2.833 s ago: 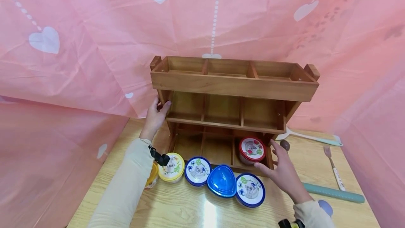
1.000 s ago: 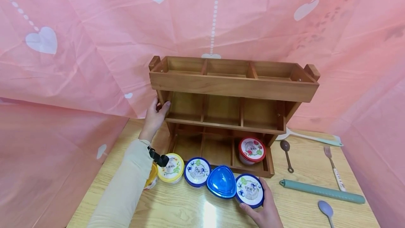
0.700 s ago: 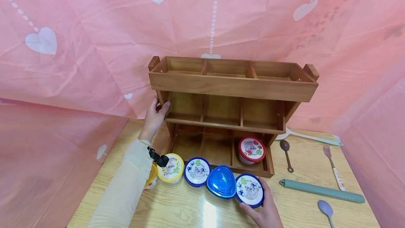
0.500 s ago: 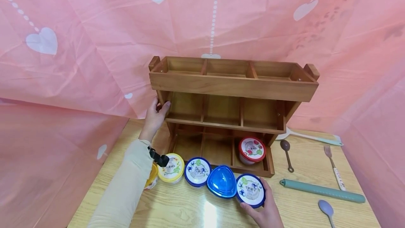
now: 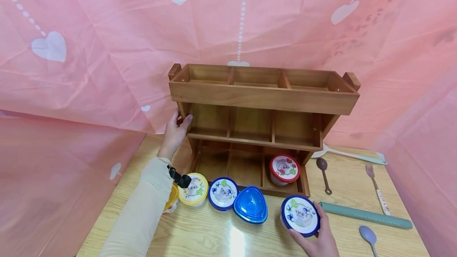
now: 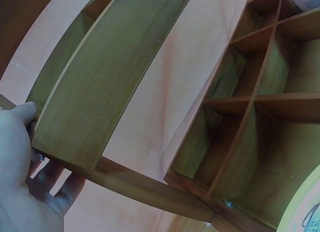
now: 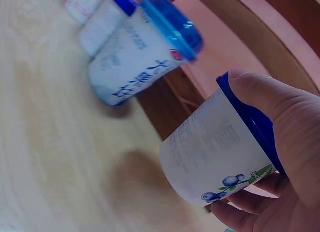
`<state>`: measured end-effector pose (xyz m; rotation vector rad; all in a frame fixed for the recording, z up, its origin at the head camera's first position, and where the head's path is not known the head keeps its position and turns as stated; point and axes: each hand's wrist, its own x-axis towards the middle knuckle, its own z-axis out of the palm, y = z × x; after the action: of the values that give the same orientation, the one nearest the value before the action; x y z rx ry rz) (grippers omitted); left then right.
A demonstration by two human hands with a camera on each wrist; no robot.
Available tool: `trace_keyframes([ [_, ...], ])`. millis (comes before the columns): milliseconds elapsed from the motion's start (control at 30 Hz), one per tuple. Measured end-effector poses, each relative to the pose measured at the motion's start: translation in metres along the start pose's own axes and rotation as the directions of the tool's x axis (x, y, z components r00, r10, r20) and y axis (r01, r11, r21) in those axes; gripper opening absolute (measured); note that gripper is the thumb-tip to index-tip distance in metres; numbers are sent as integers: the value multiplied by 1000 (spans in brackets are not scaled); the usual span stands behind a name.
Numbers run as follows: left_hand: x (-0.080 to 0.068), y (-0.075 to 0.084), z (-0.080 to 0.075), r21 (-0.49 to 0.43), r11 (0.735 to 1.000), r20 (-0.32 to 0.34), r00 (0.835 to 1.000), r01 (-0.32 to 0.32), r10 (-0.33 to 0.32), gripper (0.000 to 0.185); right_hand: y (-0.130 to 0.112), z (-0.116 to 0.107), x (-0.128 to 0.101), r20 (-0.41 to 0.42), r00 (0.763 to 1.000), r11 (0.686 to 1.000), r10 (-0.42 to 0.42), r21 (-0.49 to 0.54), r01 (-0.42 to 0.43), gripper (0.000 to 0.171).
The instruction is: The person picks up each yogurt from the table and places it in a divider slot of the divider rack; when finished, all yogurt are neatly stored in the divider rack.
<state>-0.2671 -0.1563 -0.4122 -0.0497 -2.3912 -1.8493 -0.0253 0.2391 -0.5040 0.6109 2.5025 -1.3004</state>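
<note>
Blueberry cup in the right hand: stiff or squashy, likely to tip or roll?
The blueberry cup looks like rigid plastic, undented under the right hand. Tapered walls in the right wrist view suggest a narrower base, so probably tippy. On its side it would likely roll in an arc.

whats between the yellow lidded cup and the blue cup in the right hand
In the head view, two things sit between the yellow-lidded cup and the blue cup held by the right hand: a round blue-lidded cup, then a triangular blue container.

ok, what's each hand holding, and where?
Right hand grips the blueberry cup around its rim and side. Left hand holds the wooden rack by its left post.
</note>
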Motion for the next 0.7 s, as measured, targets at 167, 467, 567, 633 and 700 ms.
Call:
trace_keyframes([
  [167, 0, 0, 0, -4, 1000, 5, 1000, 11, -11, 54, -8, -13, -5, -41, 997, 997, -72, 0, 72, 129],
  [467, 2, -2, 0, -6, 1000, 2, 1000, 0, 0, 55, -41, -24, -4, -100, 967, 970, -234, 38, 238, 118],
  [567, 1, 0, -1, -8, 1000, 7, 1000, 11, -11, 54, -53, -22, 0, -108, 952, 957, -287, 16, 291, 114],
  [633, -1, 5, -1, -15, 1000, 15, 1000, 25, -24, 54, -58, -21, 3, -119, 939, 944, -322, 33, 328, 111],
  [700, -4, 13, -2, -23, 999, 25, 999, 35, -35, 54, -64, -18, 7, -123, 929, 931, -349, 67, 359, 109],
])
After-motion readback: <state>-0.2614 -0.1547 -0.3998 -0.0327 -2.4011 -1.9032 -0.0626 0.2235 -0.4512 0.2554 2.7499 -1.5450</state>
